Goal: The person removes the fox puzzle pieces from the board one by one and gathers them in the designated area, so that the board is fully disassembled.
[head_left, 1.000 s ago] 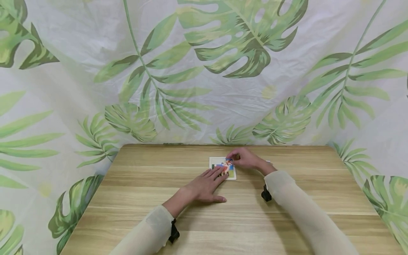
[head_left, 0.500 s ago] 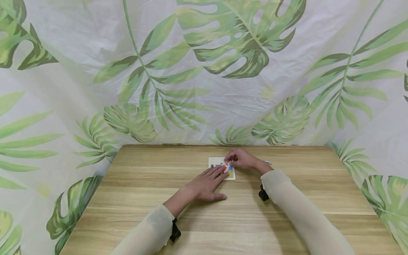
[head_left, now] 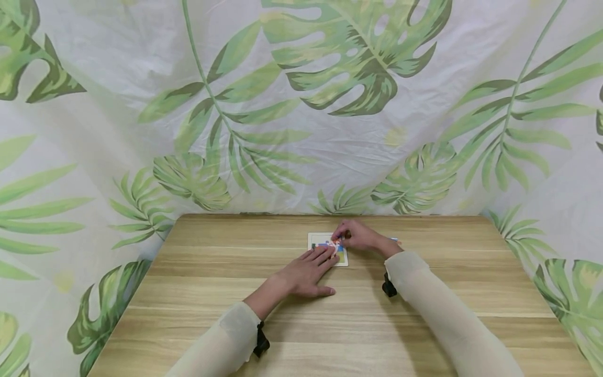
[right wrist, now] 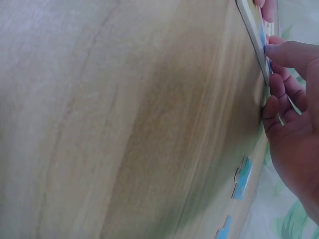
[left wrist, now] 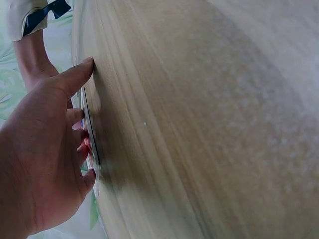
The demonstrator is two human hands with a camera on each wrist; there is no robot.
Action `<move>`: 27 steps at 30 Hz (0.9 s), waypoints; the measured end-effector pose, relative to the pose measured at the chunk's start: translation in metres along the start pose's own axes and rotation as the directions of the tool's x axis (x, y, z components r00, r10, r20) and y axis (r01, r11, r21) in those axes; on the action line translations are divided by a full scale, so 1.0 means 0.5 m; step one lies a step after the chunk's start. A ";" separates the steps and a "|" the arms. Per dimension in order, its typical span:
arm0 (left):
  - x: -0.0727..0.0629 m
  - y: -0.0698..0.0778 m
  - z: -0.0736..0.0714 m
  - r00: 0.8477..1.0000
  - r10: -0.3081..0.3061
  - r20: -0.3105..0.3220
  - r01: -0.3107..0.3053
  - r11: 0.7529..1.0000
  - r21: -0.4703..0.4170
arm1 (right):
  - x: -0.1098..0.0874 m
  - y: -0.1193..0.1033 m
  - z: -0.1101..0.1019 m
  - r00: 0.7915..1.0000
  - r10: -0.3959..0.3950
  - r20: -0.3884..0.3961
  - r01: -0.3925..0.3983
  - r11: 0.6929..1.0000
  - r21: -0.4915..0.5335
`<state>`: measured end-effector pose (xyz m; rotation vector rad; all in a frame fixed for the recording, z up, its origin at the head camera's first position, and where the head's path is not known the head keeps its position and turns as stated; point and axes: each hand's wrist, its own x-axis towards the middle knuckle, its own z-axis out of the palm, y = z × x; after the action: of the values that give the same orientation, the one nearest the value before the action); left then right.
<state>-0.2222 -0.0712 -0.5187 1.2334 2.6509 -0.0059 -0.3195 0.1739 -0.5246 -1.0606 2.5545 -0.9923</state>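
Note:
A small jigsaw puzzle board (head_left: 318, 239) with a white frame lies flat near the far edge of the table. My left hand (head_left: 307, 273) rests across its near left part, fingers straight and spread, covering some of the picture. Over the board's right side, my right hand (head_left: 360, 235) pinches a colourful puzzle piece (head_left: 335, 244) between thumb and fingertips. The piece sits right at the picture, partly hidden by the fingers. In the right wrist view, the thumb (right wrist: 286, 54) reaches over the board's rim (right wrist: 255, 40).
Loose blue puzzle pieces lie right of the board; one piece (right wrist: 242, 178) and another piece (right wrist: 224, 229) show in the right wrist view. The wooden table (head_left: 226, 293) ends at a leaf-patterned cloth (head_left: 264, 131) behind.
My right hand has shifted slightly left, and the piece in its fingertips has turned and come lower onto the picture. The left hand stays on the board.

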 end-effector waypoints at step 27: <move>0.003 0.003 -0.003 0.999 -0.020 0.036 0.019 0.999 0.030 | 0.003 -0.011 -0.004 1.000 0.020 0.002 -0.020 1.000 0.017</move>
<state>-0.2224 -0.0691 -0.5173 1.2053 2.6407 -0.0705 -0.3185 0.1708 -0.5194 -1.0296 2.5448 -1.0060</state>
